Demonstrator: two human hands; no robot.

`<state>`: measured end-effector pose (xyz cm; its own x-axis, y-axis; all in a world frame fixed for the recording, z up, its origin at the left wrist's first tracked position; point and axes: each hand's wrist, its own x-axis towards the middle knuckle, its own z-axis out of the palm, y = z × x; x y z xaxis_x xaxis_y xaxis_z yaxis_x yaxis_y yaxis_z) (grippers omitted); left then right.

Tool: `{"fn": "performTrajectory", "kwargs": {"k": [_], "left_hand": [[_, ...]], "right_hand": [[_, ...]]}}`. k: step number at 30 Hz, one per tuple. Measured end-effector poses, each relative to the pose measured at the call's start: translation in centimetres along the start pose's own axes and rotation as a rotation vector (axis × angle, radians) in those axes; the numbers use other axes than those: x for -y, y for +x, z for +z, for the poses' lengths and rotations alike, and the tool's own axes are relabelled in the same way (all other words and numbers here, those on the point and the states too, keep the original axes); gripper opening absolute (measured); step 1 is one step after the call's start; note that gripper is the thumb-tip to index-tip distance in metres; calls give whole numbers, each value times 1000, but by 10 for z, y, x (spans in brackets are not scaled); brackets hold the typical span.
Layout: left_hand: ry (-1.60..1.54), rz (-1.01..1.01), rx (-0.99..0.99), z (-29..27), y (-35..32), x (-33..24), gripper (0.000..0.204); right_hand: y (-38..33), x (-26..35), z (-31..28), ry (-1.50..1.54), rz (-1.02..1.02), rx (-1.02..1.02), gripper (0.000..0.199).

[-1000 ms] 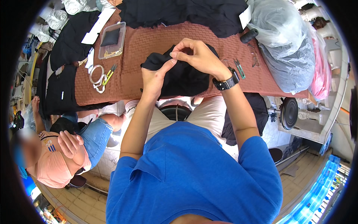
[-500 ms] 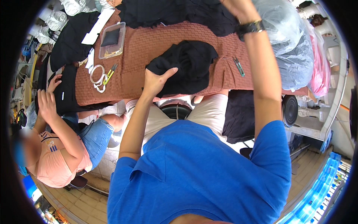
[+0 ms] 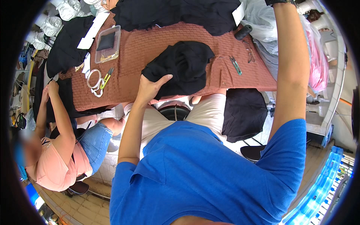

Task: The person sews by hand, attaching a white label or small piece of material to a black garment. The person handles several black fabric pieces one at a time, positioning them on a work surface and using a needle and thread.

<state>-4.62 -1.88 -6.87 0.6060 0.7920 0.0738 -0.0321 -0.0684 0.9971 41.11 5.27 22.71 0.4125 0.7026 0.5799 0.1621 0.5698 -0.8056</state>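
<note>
My left hand (image 3: pixel 151 88) grips the near left edge of a bunched black cloth garment (image 3: pixel 187 67), thumb on top and fingers hidden beneath the fabric. The garment lies in folds on the brown textured tablecloth (image 3: pixel 142 41), close to the table's front edge. My right arm (image 3: pixel 290 60) stretches up and out over the plastic bags; the hand is cut off by the top of the picture, and only the dark wristband shows. Right of the garment lies a pair of green-handled thread snips (image 3: pixel 236 65). A black thread spool (image 3: pixel 243 32) and a pair of glasses (image 3: pixel 249 51) rest beyond them.
On the left lie yellow snips (image 3: pixel 107 78), a white tape roll (image 3: pixel 94 79) and a clear box (image 3: pixel 108 44) with a black pad. More black cloth (image 3: pixel 180 15) covers the far side. Plastic bags (image 3: pixel 262 33) crowd the right. A seated person (image 3: pixel 60 157) handles black cloth at left.
My right arm has swung right and farther up, taking the hand out of the picture and uncovering the spool and glasses. My left hand keeps its hold. The other person's hands have come together.
</note>
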Motion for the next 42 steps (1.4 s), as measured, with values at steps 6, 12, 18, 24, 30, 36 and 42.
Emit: {"fn": "performTrajectory", "kwargs": {"k": [6, 12, 18, 24, 30, 36, 42], "left_hand": [[4, 43, 9, 1, 8, 4, 11], [54, 58, 13, -6, 23, 13, 14], [-4, -195, 14, -33, 33, 17, 31], [159, -368, -35, -82, 9, 13, 33], [695, 223, -309, -57, 20, -25, 19], [961, 359, -4, -19, 79, 14, 18], [718, -5, 199, -24, 102, 27, 23]], "right_hand": [[4, 4, -10, 64, -37, -75, 23], [4, -15, -31, 149, -201, -122, 21], [-149, -86, 85, -342, 165, 184, 16], [-291, -154, 48, -839, 60, 269, 22], [-384, -140, -23, -1651, 131, -10, 24], [-409, -133, -25, -1754, 489, -8, 34], [-412, -139, -65, -1231, 562, -148, 32]]}}
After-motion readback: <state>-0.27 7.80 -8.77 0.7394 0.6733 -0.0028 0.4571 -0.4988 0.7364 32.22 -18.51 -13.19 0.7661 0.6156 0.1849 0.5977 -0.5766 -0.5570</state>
